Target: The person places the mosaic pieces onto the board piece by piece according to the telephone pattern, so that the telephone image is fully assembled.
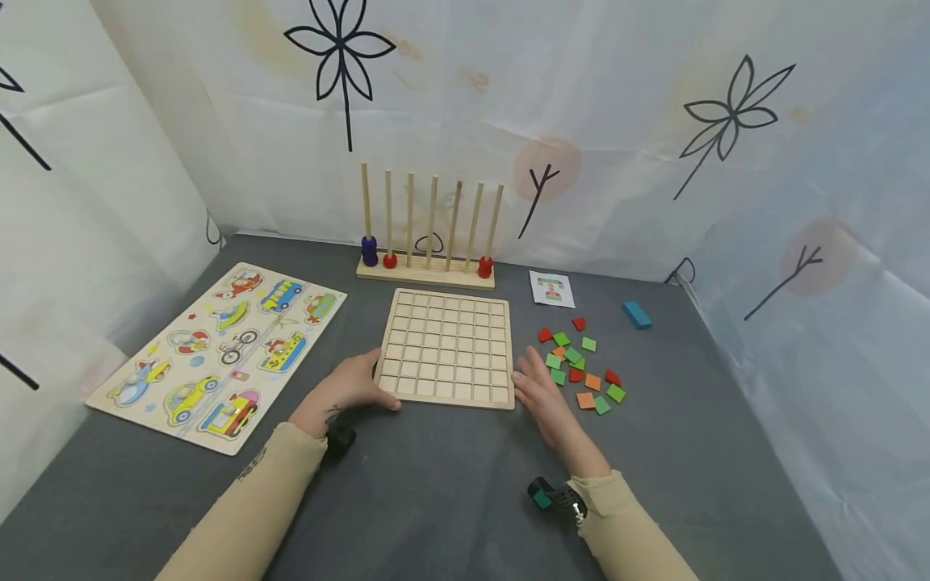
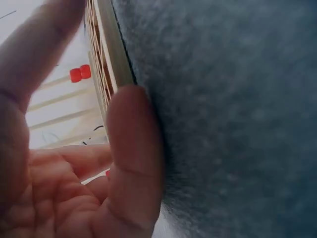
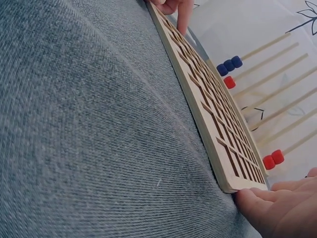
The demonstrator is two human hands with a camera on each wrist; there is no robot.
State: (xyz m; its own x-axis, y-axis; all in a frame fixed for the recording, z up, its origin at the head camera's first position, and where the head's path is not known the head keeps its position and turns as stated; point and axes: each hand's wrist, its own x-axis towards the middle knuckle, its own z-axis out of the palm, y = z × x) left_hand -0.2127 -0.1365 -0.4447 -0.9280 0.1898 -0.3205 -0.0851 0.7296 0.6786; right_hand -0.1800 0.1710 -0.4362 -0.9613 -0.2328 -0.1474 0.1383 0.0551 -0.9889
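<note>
A square wooden grid board (image 1: 446, 349) lies flat on the grey cloth, its small compartments bare. My left hand (image 1: 346, 389) is at its near left corner, thumb along the front edge and fingers by the left side. In the left wrist view the thumb (image 2: 134, 144) touches the board's edge (image 2: 115, 47). At the right edge, low down, my right hand (image 1: 543, 401) rests its fingertips with the fingers fairly straight. The right wrist view has the right thumb (image 3: 252, 206) against the board's corner. Beside that hand lie several green, orange and red tiles (image 1: 592, 382).
Behind the board stands a wooden peg rack (image 1: 425, 273) with purple and red beads. A vehicle puzzle board (image 1: 218, 355) lies to the left. A printed card (image 1: 552, 289) and a blue block (image 1: 637, 315) lie at the back right. White fabric walls (image 1: 450, 105) border the table.
</note>
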